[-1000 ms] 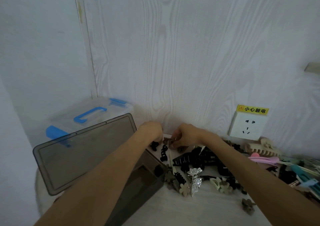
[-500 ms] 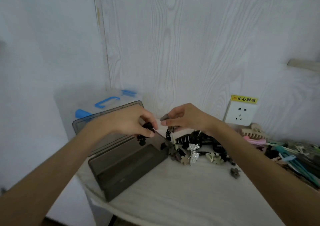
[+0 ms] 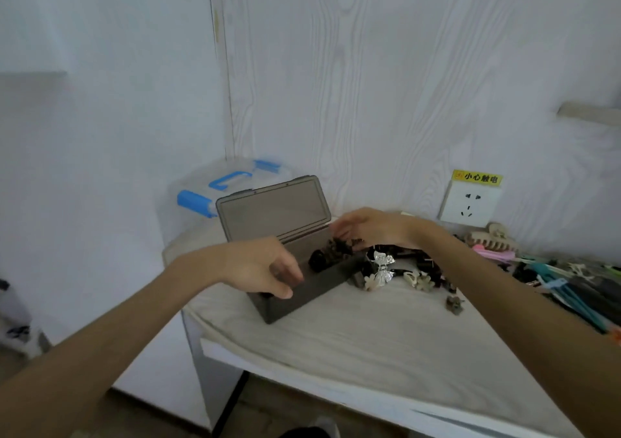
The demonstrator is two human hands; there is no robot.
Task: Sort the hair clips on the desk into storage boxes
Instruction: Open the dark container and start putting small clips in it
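A grey storage box (image 3: pixel 312 291) stands on the desk's left corner with its lid (image 3: pixel 272 209) raised. My left hand (image 3: pixel 262 269) hovers over the box's left end, fingers loosely curled and holding nothing I can see. A small black clip (image 3: pixel 317 258) lies inside the box just right of it. My right hand (image 3: pixel 373 229) reaches over the box's right end with fingers stretched left. Blurred dark brown clips (image 3: pixel 339 245) sit right under those fingers. A pile of dark clips (image 3: pixel 413 259) lies beneath the right wrist.
A silver bow clip (image 3: pixel 381 266), cream flower clips (image 3: pixel 418 279) and a small grey clip (image 3: pixel 453 305) lie right of the box. Beige (image 3: pixel 494 236), pink and teal clips (image 3: pixel 554 283) crowd the right. A clear blue-handled box (image 3: pixel 228 182) stands behind. A wall socket (image 3: pixel 470 202) is behind the pile.
Both hands lifted small clips from the back of the pile and carried them over the grey box. The left hand's black clip now lies inside. The view has pulled back.
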